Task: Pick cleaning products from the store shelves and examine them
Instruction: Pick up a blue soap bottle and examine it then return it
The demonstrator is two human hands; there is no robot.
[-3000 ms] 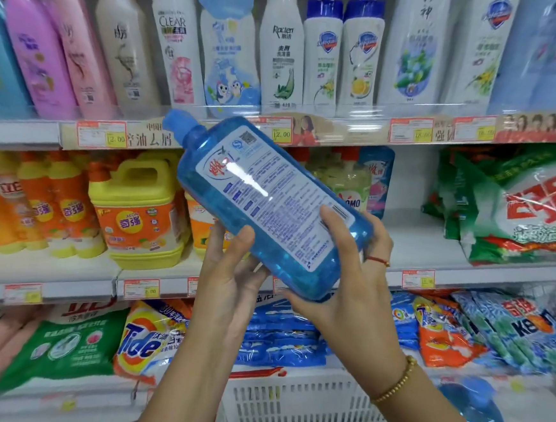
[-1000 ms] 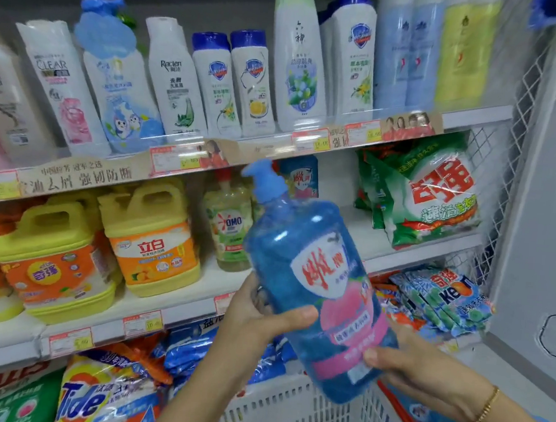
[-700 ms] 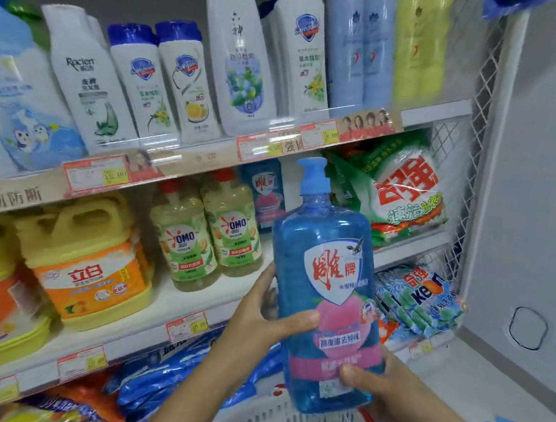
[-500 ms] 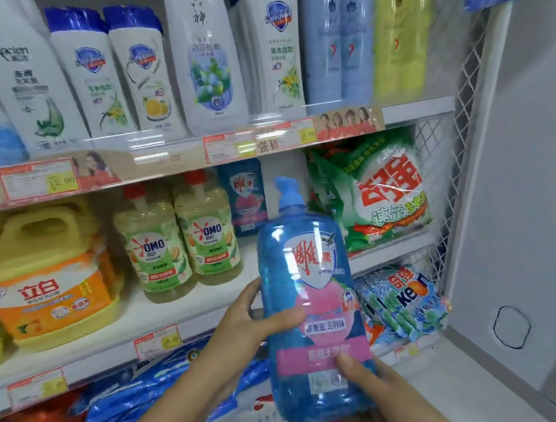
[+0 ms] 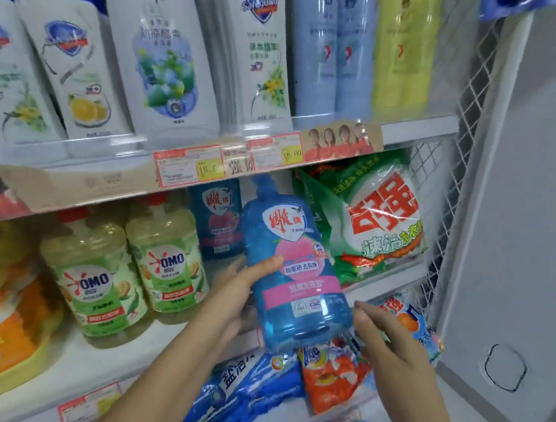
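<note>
1. Head view: the person's left hand is gripping the blue bottle from its left side, with the thumb lying across the pink front label.
2. The blue bottle is hanging in the air in front of the middle shelf. It is tilting with its cap up and to the left, just under the price tags.
3. The right hand is hovering at the bottle's lower right corner with its fingers loosely spread and holding nothing. Blur is hiding whether the fingertips are touching the bottle.
4. A second blue bottle is standing on the shelf behind. Two OMO bottles are sitting to its left and a green detergent bag to its right.
</note>
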